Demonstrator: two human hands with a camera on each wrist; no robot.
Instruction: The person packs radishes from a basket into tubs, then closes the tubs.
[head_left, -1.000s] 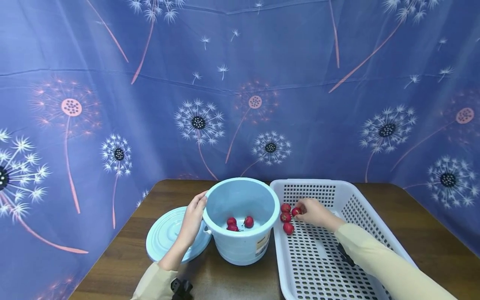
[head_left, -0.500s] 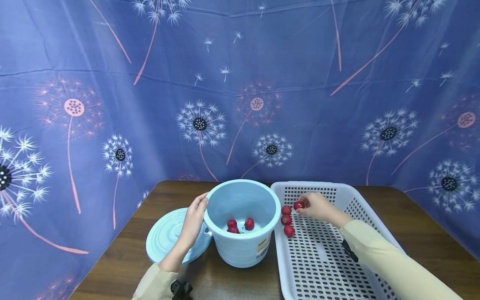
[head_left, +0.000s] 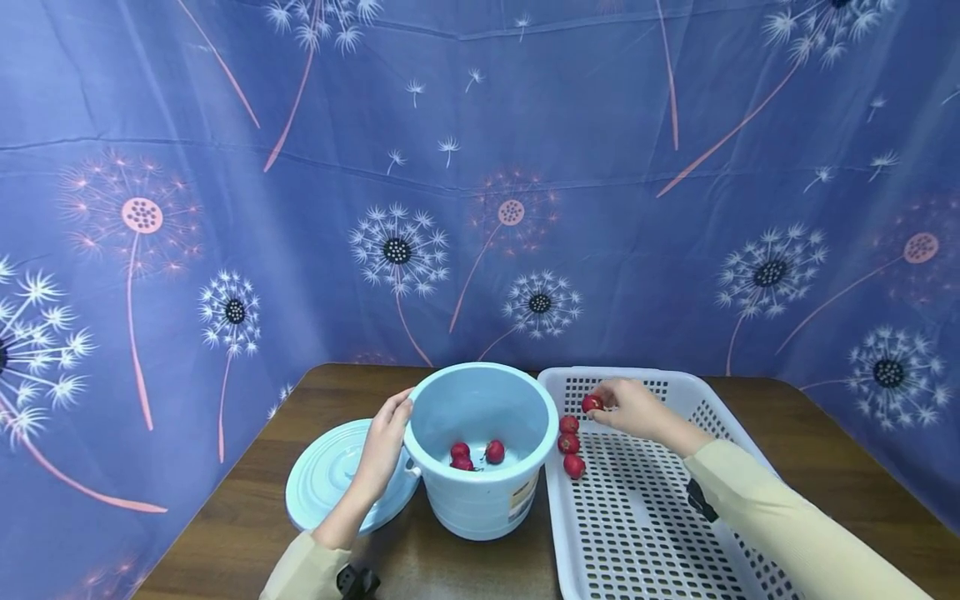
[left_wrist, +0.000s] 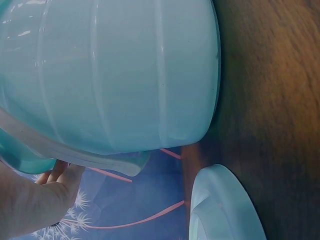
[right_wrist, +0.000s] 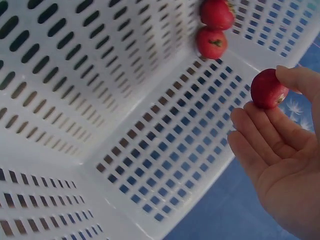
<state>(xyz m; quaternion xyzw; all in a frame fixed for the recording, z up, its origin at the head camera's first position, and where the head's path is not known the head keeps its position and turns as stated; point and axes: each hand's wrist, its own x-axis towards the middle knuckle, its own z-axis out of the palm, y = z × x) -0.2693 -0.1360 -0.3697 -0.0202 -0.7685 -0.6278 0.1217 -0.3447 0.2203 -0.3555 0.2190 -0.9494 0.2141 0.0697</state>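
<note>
My right hand [head_left: 628, 408] pinches a red radish [right_wrist: 269, 89] between thumb and fingertips, over the far left part of the white perforated basket [head_left: 678, 382]. Below it, several more radishes [head_left: 568, 443] lie along the basket's left side. My left hand [head_left: 385, 440] grips the rim of the light blue bucket [head_left: 480, 504] at its left side. From the left wrist, that hand [left_wrist: 42, 197] shows beside the bucket's pale handle [left_wrist: 85, 159], its fingertips partly hidden. Inside the bucket, radishes [head_left: 494, 452] rest on the bottom.
The round light blue lid [head_left: 318, 483] lies on the wooden table [head_left: 450, 575], left of the bucket and partly under my left forearm. Basket and bucket stand side by side. A blue dandelion-print curtain [head_left: 465, 125] hangs behind the table.
My right hand has lifted a radish from beside the others in the basket and shifted slightly up and left with it. The left hand stays on the bucket rim.
</note>
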